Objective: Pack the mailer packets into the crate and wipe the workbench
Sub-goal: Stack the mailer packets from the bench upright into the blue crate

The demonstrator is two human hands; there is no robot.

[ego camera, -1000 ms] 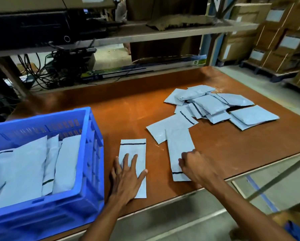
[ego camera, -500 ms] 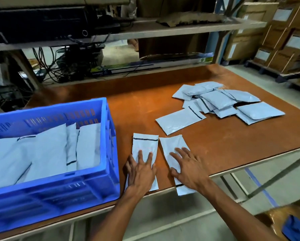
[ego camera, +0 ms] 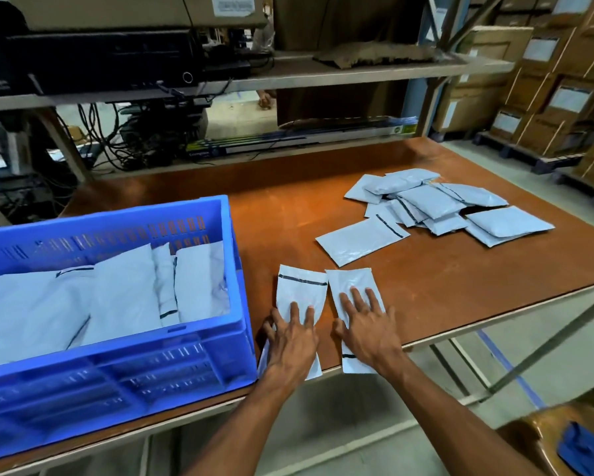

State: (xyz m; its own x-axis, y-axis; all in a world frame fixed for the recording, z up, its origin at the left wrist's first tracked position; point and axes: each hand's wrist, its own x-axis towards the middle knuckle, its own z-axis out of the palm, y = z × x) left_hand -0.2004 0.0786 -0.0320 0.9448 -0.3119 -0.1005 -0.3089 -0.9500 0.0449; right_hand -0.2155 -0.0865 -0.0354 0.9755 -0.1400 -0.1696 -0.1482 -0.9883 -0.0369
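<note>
Currently, flat left hand (ego camera: 290, 341) and right hand (ego camera: 367, 333) each press a mailer packet (ego camera: 300, 286) lying front-to-back at the workbench (ego camera: 443, 290) near edge; the crate (ego camera: 117, 369) adjoins left.

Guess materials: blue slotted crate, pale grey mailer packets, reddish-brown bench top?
Blue slotted crate: moulded hard plastic, it seems; uniform colour, vent slots, ribbed wall.
Pale grey mailer packets: probably thin poly film; glossy wrinkles, dark seal strip.
Reddish-brown bench top: likely laminated board or plywood; matte, scuffed, pale edge. Cannot tell which.

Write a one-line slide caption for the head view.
Left hand and right hand press two mailer packets flat beside the blue crate.
</note>
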